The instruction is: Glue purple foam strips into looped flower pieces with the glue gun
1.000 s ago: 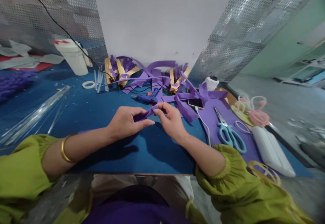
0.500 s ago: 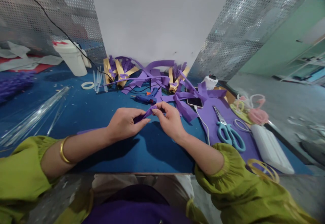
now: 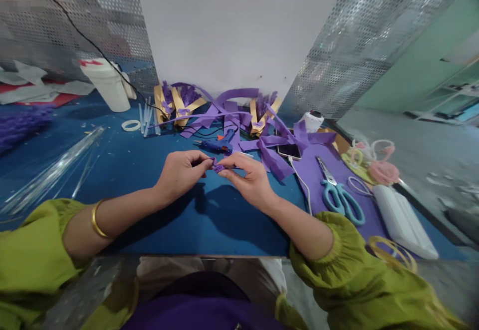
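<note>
A small bunched piece of purple ribbon (image 3: 218, 167) is pinched between my fingertips above the blue table. My left hand (image 3: 182, 172) grips its left end between thumb and forefinger. From the other side, my right hand (image 3: 249, 176) holds the folded part, its fingers hiding some of it. Just beyond my hands lies a blue glue gun (image 3: 217, 145), nozzle to the left. Loose purple strips (image 3: 273, 158) spread behind and to the right of it.
Small lavender bunches in tan wrapping (image 3: 183, 108) stand at the back. On the right are scissors (image 3: 341, 197), a phone (image 3: 290, 151) with a white cable, and a white pack (image 3: 404, 220). Glue sticks (image 3: 145, 118), a white cup (image 3: 107, 84) and clear film strips (image 3: 56, 172) lie left.
The purple ribbon went from a longer strip trailing under my left forearm to a small folded bunch. My left hand's fingers now pinch closer to the right hand's.
</note>
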The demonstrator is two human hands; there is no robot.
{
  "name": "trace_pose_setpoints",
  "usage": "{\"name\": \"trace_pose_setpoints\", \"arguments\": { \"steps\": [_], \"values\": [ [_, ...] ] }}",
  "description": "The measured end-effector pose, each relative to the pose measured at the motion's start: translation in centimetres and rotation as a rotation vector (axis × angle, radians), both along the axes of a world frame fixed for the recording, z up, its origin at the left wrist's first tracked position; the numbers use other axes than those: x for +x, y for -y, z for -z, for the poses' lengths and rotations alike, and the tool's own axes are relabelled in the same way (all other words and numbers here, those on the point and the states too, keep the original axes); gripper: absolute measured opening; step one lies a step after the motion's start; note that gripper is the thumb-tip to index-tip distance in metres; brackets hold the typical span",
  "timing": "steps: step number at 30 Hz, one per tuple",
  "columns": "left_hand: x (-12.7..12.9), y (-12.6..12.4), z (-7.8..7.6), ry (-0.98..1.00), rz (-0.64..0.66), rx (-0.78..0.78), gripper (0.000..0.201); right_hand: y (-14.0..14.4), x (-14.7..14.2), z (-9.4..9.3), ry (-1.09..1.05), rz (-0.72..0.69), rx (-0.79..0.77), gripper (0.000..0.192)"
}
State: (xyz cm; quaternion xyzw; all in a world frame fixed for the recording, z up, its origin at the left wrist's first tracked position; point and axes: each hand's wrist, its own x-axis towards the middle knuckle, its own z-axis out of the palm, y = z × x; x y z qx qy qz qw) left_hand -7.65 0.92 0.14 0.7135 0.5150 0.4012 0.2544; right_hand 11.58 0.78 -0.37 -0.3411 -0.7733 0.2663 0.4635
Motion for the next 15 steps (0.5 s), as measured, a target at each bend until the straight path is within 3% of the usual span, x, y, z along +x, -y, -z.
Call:
{"name": "trace_pose_setpoints", "arguments": {
  "steps": [8, 15],
  "values": [
    [0.31, 0.21, 0.21, 0.089, 0.15, -0.074, 0.034, -0.07, -0.2, 0.25, -0.012, 0.063, -0.004, 0.006],
    [0.23, 0.44, -0.14, -0.019, 0.212, 0.022, 0.032, -0.34, 0.1, 0.66, 0.043, 0.105, 0.023, 0.025]
  ]
}}
